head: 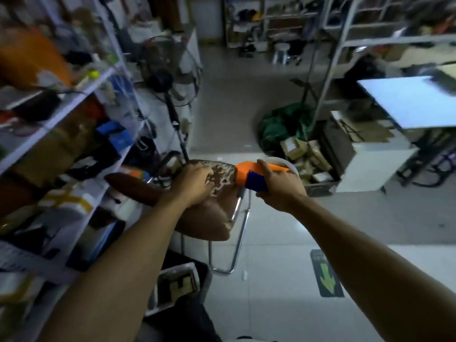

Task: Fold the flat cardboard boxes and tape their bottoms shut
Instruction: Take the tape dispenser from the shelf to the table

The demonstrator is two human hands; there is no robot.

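My right hand [278, 188] grips the blue handle of an orange tape dispenser [249, 172], whose pale tape roll shows behind my thumb. The dispenser's orange front touches the right edge of a worn brown chair [212, 218] with peeling upholstery. My left hand [195, 183] rests on the chair's peeling surface with bent fingers and holds nothing that I can see. No flat cardboard box lies under my hands. The picture is blurred.
Crowded white shelves [74, 102] run along the left, with a standing fan [167, 75] behind the chair. A grey bin [202, 280] with cardboard pieces stands near my feet. Right: a white table [404, 99], a green bag [283, 124], small cartons [306, 154]. A green arrow [327, 275] marks the floor.
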